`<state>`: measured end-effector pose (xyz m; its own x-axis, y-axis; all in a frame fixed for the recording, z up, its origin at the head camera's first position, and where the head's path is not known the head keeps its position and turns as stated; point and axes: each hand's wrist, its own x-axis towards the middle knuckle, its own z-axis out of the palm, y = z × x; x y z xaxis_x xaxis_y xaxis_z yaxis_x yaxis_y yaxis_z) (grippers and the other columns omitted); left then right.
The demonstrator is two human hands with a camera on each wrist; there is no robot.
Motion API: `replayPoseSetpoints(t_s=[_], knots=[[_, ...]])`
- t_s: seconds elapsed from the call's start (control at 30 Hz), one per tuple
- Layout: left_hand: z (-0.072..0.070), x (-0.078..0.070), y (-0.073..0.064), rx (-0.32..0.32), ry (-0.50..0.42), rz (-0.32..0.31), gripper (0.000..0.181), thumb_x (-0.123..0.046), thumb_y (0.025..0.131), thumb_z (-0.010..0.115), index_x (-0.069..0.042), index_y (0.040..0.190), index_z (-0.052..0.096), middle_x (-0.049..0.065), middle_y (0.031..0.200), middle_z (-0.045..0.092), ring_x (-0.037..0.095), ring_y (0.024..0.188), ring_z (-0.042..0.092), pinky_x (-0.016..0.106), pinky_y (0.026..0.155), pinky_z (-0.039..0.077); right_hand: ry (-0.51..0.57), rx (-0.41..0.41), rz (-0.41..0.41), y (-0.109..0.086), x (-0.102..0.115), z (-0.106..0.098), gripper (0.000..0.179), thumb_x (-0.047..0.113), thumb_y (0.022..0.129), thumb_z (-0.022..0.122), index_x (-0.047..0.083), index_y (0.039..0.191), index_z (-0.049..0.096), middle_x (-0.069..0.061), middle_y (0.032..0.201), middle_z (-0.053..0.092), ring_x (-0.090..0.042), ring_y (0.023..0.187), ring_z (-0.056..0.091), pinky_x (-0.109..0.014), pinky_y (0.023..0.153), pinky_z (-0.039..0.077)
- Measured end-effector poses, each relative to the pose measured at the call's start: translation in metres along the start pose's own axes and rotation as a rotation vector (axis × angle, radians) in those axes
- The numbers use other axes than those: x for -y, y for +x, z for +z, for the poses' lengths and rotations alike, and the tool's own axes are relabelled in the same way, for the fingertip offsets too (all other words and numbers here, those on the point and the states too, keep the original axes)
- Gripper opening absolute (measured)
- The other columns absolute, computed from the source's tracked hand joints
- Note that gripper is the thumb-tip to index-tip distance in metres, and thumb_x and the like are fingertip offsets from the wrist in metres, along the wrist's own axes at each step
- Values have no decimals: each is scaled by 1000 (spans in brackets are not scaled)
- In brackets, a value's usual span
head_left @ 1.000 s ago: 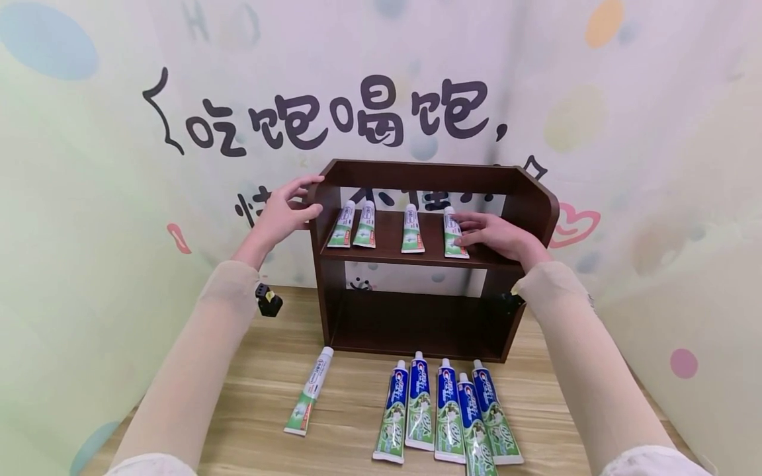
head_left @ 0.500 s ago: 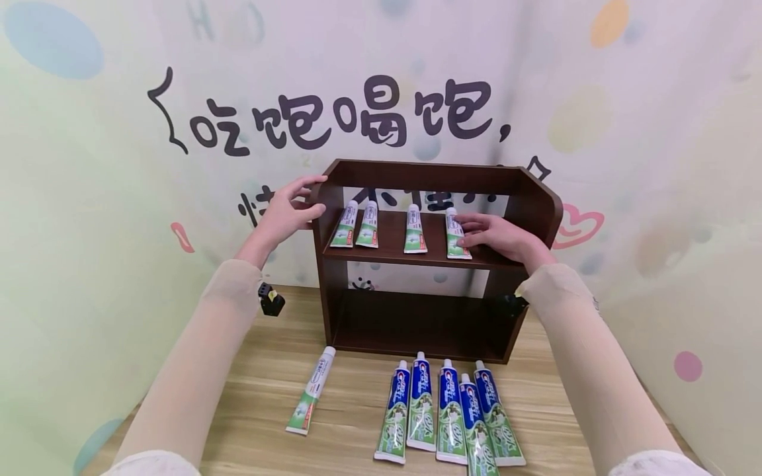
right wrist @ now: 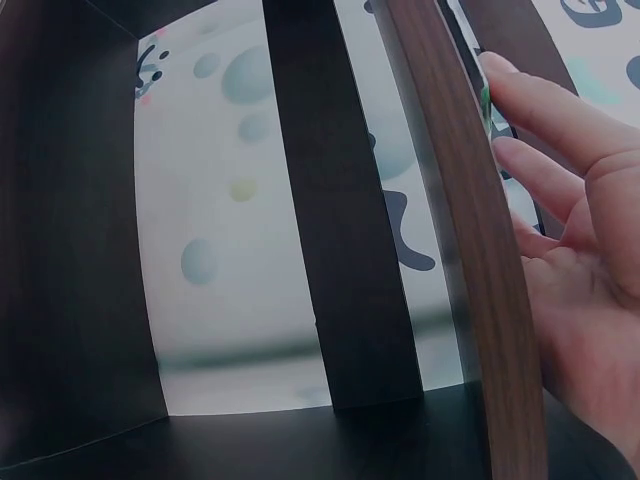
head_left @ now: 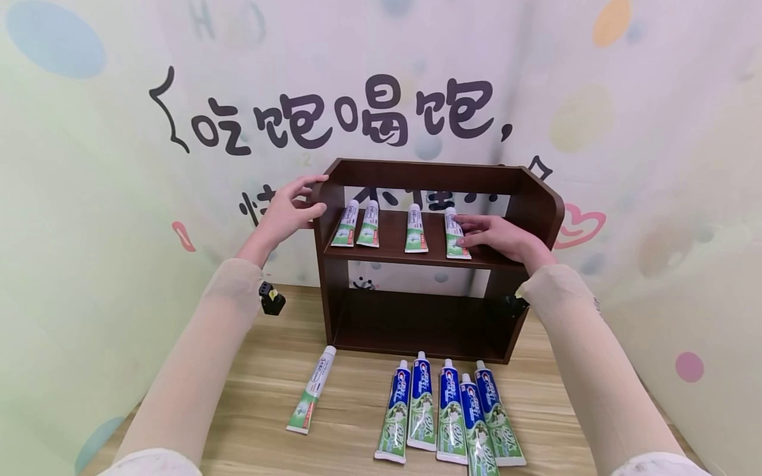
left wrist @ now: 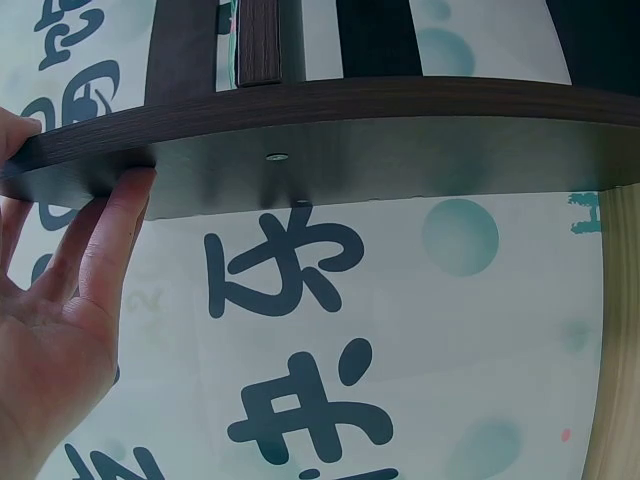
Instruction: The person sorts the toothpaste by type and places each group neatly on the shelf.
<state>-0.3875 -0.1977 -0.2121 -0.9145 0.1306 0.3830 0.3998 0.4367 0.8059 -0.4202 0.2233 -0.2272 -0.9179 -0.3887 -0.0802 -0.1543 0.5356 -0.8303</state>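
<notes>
On the upper shelf of a dark brown two-tier rack (head_left: pixel 417 334) lie several small white-and-green toothpaste tubes, caps toward the back. My right hand (head_left: pixel 500 236) touches the rightmost tube (head_left: pixel 450 228) along its right side with thumb and fingertips. In the right wrist view that hand (right wrist: pixel 590 190) reaches past the shelf's front edge, and only a sliver of the tube shows. My left hand (head_left: pixel 282 213) rests at the rack's left side panel (head_left: pixel 327 277). In the left wrist view its fingers (left wrist: pixel 112 240) lie mostly straight against the panel's outer face.
One white-and-green tube (head_left: pixel 311 393) lies on the wooden table (head_left: pixel 256 370) before the rack's left side. Several larger blue-and-green Crest toothpaste tubes (head_left: pixel 421 403) lie front right, two of them overlapping. A printed backdrop (head_left: pixel 286 53) stands behind the rack.
The head view has shifted slightly. Both hands keep their places, the left at the side panel and the right at the rightmost toothpaste tube.
</notes>
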Motion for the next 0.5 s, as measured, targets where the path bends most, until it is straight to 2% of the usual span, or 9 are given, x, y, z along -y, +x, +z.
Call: replayPoseSetpoints(t_s=[0.33,0.5], knots=[[0,1,-1,7,1,9,54,-22,94,66,-34,144,48,15,139,48,29,112,60,40,82,62,-5,-5,-1,-1,-2,1,71,27,92,68,26,155,34,-15,159,31,-34,142,28,-53,120,25],[0,0,0,1,4,7,54,-24,94,66,-35,143,48,11,137,49,28,113,59,41,83,62,0,-16,-9,-1,-2,0,71,28,92,68,24,155,34,-15,159,33,-33,142,30,-52,120,26]])
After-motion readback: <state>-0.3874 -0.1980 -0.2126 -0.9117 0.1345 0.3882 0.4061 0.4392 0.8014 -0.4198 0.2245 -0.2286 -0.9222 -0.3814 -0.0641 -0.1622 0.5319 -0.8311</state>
